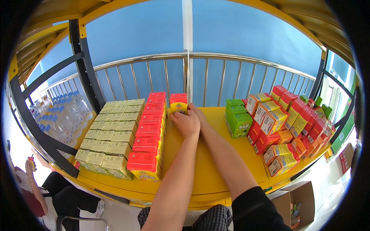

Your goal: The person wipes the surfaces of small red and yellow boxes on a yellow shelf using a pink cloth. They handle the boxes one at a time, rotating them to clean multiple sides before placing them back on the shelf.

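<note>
A red-and-yellow drink carton (179, 103) stands upright toward the back of the yellow shelf (185, 170), just right of a front-to-back row of red-topped cartons (148, 131). My left hand (187, 124) grips the lower front of this carton, its fingers partly covering it. Close by the carton's right side is my right hand (198, 113); the left hand overlaps it and hides most of its fingers. My forearms almost meet at the wrists. Left of the red row, pale green cartons (115, 127) form several neat lines.
Green cartons (238, 119) and a loose pile of red, yellow and orange cartons (277, 127) occupy the right. Bottled water (62, 115) fills the left bay beyond a black upright (83, 63). Behind runs a metal railing (222, 56). A cardboard box (302, 202) and a seated person (43, 193) are below.
</note>
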`<state>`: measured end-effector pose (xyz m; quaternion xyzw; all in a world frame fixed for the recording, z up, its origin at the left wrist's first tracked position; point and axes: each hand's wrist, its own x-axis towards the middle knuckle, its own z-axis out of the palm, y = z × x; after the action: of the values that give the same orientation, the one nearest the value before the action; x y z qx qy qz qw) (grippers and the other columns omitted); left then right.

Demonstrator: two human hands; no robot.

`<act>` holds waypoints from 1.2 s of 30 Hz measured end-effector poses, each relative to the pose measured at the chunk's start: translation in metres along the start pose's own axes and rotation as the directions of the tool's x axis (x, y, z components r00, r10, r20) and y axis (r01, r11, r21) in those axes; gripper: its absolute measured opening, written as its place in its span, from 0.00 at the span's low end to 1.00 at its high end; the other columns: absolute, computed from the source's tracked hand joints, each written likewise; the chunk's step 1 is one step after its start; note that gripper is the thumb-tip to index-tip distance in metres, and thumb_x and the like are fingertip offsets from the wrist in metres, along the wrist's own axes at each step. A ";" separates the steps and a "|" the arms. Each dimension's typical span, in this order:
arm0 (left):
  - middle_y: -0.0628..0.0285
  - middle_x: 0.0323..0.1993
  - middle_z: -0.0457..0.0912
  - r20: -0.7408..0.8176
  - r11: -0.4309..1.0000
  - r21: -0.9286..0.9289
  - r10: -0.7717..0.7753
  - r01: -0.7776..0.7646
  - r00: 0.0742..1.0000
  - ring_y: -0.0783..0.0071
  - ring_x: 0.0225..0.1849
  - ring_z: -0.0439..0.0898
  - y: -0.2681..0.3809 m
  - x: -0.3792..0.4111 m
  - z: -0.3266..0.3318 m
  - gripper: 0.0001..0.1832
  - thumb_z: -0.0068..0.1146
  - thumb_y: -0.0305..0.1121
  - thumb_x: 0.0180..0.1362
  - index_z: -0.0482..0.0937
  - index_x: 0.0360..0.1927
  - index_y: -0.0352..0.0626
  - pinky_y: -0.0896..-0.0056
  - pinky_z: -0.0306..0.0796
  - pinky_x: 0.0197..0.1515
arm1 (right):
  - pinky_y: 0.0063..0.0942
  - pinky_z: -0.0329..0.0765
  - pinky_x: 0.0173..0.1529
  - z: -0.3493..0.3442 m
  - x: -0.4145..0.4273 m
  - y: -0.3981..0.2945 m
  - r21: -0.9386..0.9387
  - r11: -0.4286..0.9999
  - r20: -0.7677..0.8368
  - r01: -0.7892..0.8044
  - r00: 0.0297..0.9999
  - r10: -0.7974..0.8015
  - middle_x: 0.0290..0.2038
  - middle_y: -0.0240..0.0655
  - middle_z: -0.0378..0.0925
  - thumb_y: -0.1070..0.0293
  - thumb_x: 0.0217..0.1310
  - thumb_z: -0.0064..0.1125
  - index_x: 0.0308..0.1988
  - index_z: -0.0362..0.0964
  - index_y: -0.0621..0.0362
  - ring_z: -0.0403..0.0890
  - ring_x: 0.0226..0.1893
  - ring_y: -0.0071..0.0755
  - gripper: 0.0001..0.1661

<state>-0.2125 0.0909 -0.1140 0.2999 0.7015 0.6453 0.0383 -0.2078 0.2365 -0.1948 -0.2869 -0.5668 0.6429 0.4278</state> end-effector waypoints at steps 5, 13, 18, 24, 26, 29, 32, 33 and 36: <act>0.28 0.63 0.57 -0.118 0.998 0.053 -0.014 0.020 0.993 0.33 0.63 0.61 -0.022 0.018 -0.013 0.28 0.47 0.37 0.60 0.63 0.53 0.18 0.47 0.56 0.67 | 0.39 0.70 0.49 0.052 -0.038 -0.042 -0.326 0.945 0.028 -0.011 0.999 0.022 0.41 0.50 0.80 0.46 0.60 0.45 0.40 0.76 0.57 0.78 0.42 0.48 0.26; 0.29 0.61 0.61 -0.124 1.000 0.018 0.020 -0.018 0.992 0.37 0.63 0.62 -0.020 0.015 -0.001 0.31 0.48 0.40 0.58 0.65 0.55 0.19 0.50 0.55 0.67 | 0.44 0.72 0.46 0.031 -0.045 -0.040 -0.664 0.684 0.191 0.302 0.953 -0.235 0.40 0.52 0.77 0.57 0.60 0.50 0.45 0.70 0.50 0.76 0.40 0.59 0.16; 0.32 0.56 0.66 -0.129 0.997 0.010 0.071 -0.070 0.989 0.37 0.58 0.65 -0.028 0.018 0.002 0.29 0.48 0.41 0.59 0.67 0.52 0.21 0.48 0.58 0.64 | 0.45 0.73 0.45 0.032 -0.043 -0.040 -0.656 0.678 0.227 0.330 0.944 -0.240 0.40 0.52 0.77 0.57 0.59 0.50 0.45 0.70 0.50 0.76 0.41 0.59 0.15; 0.33 0.53 0.67 -0.108 0.998 0.012 0.058 -0.057 0.992 0.37 0.57 0.67 -0.023 0.013 0.001 0.28 0.48 0.42 0.59 0.68 0.51 0.22 0.48 0.60 0.62 | 0.41 0.73 0.46 0.027 -0.037 -0.036 -0.601 0.757 0.165 0.256 0.967 -0.195 0.40 0.50 0.79 0.52 0.58 0.49 0.43 0.74 0.50 0.77 0.41 0.56 0.19; 0.33 0.54 0.67 -0.099 0.999 0.012 0.045 -0.044 0.994 0.37 0.57 0.67 -0.022 0.014 -0.002 0.28 0.48 0.42 0.59 0.68 0.52 0.22 0.48 0.60 0.63 | 0.39 0.72 0.46 0.030 -0.040 -0.034 -0.611 0.740 0.164 0.281 0.959 -0.229 0.40 0.50 0.79 0.50 0.58 0.48 0.42 0.76 0.53 0.77 0.41 0.53 0.21; 0.33 0.55 0.67 -0.091 0.998 0.057 0.037 -0.031 0.995 0.37 0.57 0.67 -0.021 0.014 -0.006 0.29 0.47 0.42 0.59 0.67 0.53 0.23 0.49 0.59 0.63 | 0.38 0.71 0.47 0.039 -0.045 -0.044 -0.438 0.889 0.078 0.130 0.991 -0.106 0.39 0.49 0.80 0.48 0.58 0.48 0.40 0.78 0.56 0.78 0.41 0.48 0.24; 0.32 0.55 0.66 -0.064 0.999 0.039 0.026 -0.024 0.998 0.37 0.58 0.67 -0.016 0.010 -0.007 0.29 0.47 0.42 0.59 0.67 0.54 0.22 0.49 0.59 0.64 | 0.38 0.71 0.47 0.035 -0.044 -0.047 -0.386 0.922 0.042 0.042 0.999 -0.028 0.39 0.49 0.79 0.47 0.59 0.48 0.40 0.78 0.56 0.78 0.41 0.46 0.24; 0.32 0.55 0.66 -0.070 0.999 0.032 0.027 -0.024 0.997 0.37 0.58 0.66 -0.016 0.011 -0.007 0.30 0.47 0.42 0.59 0.66 0.54 0.22 0.49 0.59 0.64 | 0.38 0.71 0.47 0.035 -0.044 -0.047 -0.411 0.911 0.046 0.044 0.999 -0.027 0.39 0.49 0.79 0.48 0.59 0.48 0.40 0.77 0.56 0.78 0.41 0.46 0.24; 0.32 0.55 0.66 -0.078 1.000 0.019 0.026 -0.025 0.997 0.37 0.57 0.66 -0.017 0.012 -0.006 0.30 0.48 0.42 0.60 0.66 0.54 0.22 0.48 0.59 0.63 | 0.38 0.71 0.46 0.034 -0.045 -0.045 -0.422 0.898 0.099 0.122 0.991 -0.088 0.38 0.49 0.79 0.50 0.60 0.47 0.41 0.75 0.55 0.78 0.40 0.47 0.22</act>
<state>-0.2312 0.0915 -0.1252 0.2834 0.7043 0.6509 -0.0001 -0.2060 0.1800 -0.1497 -0.3178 -0.7245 0.4898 0.3663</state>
